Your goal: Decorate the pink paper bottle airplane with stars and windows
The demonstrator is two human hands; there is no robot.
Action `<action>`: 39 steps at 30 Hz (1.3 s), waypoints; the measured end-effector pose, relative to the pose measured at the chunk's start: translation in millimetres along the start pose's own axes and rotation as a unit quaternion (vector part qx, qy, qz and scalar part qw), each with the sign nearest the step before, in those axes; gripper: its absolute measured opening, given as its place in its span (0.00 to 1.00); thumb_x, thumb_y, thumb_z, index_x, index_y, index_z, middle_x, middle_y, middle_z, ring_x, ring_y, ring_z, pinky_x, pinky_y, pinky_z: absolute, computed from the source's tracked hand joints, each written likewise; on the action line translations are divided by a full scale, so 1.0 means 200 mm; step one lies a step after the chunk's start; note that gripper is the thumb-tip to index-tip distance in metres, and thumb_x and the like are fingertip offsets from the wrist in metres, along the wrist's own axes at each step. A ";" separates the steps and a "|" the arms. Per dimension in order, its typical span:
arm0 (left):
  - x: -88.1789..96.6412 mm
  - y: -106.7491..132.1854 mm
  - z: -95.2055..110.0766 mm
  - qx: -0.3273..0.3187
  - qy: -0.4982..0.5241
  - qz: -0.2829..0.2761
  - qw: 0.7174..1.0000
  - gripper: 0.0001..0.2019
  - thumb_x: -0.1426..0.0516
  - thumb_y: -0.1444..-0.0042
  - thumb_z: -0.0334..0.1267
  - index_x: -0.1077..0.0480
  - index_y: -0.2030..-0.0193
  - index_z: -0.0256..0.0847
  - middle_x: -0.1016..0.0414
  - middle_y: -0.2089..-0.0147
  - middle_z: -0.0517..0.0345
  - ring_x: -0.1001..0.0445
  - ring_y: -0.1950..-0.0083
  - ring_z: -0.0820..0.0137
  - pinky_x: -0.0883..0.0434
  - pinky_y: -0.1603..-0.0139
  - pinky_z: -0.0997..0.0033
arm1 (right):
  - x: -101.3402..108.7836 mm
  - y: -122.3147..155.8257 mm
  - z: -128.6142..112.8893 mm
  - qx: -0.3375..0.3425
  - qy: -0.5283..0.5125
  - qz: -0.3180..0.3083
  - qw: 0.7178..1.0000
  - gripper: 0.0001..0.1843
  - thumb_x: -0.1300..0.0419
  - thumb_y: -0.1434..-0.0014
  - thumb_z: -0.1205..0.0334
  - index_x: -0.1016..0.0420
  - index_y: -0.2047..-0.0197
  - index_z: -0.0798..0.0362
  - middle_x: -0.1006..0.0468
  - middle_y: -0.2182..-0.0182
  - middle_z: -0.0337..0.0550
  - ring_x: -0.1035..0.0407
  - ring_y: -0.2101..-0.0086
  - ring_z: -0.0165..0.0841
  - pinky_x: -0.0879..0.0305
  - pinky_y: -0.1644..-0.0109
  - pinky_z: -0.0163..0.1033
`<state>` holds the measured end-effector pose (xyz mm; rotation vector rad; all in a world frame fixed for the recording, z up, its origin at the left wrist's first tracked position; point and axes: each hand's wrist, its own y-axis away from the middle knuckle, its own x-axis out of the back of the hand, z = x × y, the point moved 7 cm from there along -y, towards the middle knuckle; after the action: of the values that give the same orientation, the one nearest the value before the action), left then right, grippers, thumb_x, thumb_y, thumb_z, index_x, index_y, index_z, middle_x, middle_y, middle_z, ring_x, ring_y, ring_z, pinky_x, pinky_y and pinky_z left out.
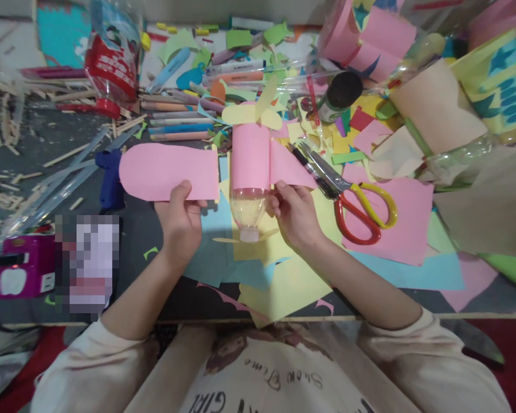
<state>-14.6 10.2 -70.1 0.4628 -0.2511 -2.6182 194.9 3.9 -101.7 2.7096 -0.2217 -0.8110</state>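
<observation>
With left hand (181, 221), grasping round-ended pink card (165, 171) beside pink-wrapped bottle (250, 158). With right hand (297, 213), pinching bottle's pink fin (284, 165).

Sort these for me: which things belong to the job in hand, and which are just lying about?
Seemingly part of the job:
- pink rounded paper, held in the left hand
- pink side flap, touched by the right hand
- pink-wrapped bottle, between the hands

Apparently just lying about:
- red-labelled bottle
- markers
- wooden sticks
- scissors, unheld, though possibly a tool
</observation>
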 end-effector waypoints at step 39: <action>-0.04 0.06 -0.08 0.087 -0.015 0.044 0.995 0.09 0.39 0.51 0.24 0.32 0.71 0.41 0.27 0.72 0.63 0.30 0.76 0.76 0.34 0.76 0.76 | 0.12 0.10 -0.03 0.038 0.118 0.032 0.992 0.07 0.30 0.51 0.57 0.22 0.76 0.47 0.24 0.78 0.34 0.32 0.74 0.28 0.31 0.67 0.38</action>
<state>1.8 1.9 -79.7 0.4604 -0.5011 -2.5298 216.1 -18.6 -103.2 2.8234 -0.2893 -0.4664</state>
